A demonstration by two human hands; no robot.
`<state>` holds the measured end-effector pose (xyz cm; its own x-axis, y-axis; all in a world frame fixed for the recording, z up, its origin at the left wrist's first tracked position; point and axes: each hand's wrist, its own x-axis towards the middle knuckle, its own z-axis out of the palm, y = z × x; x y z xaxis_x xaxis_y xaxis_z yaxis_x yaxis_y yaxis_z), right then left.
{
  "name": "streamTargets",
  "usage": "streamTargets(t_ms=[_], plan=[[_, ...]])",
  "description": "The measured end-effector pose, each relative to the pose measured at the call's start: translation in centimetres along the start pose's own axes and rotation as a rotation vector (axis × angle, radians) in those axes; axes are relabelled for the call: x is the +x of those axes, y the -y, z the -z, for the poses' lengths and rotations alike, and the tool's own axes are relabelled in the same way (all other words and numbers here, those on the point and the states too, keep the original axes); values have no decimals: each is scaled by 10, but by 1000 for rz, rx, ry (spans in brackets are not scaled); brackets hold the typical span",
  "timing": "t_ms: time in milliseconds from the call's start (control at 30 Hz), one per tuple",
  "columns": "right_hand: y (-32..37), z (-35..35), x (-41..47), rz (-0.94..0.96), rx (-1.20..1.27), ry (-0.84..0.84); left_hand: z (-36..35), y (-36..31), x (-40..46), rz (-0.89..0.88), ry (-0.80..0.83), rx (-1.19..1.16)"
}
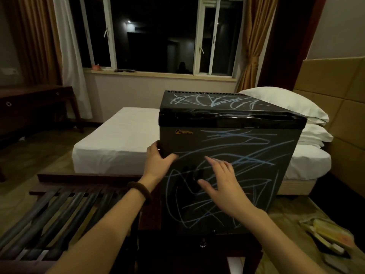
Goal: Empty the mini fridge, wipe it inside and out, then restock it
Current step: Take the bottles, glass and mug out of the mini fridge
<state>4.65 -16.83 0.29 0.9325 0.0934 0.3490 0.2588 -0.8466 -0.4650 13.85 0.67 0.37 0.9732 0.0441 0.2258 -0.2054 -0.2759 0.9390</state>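
Note:
A black mini fridge (246,147) stands in front of me on a dark wooden stand (199,248), its door shut. Blue chalk-like scribbles cover its door and top. My left hand (158,157) grips the left edge of the door, fingers curled round the edge and thumb on the front. My right hand (221,178) hovers at the door's front with its fingers spread and straight, holding nothing; whether the fingertips touch the door I cannot tell. The fridge's inside is hidden.
A slatted luggage rack (49,214) stands at my lower left. Behind the fridge is a bed with a white sheet (110,143) and pillows (292,103). A cloth bundle with yellow items (327,236) lies on the floor at right. A dark desk (35,103) stands at the left wall.

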Motion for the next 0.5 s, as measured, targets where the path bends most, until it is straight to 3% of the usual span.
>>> streamTargets(t_ms=[233, 500], plan=[[5, 4, -17, 46, 6, 0, 5, -7, -13, -2, 39, -63], [22, 4, -76, 172, -29, -127, 21, -9, -104, -174, 85, 78]])
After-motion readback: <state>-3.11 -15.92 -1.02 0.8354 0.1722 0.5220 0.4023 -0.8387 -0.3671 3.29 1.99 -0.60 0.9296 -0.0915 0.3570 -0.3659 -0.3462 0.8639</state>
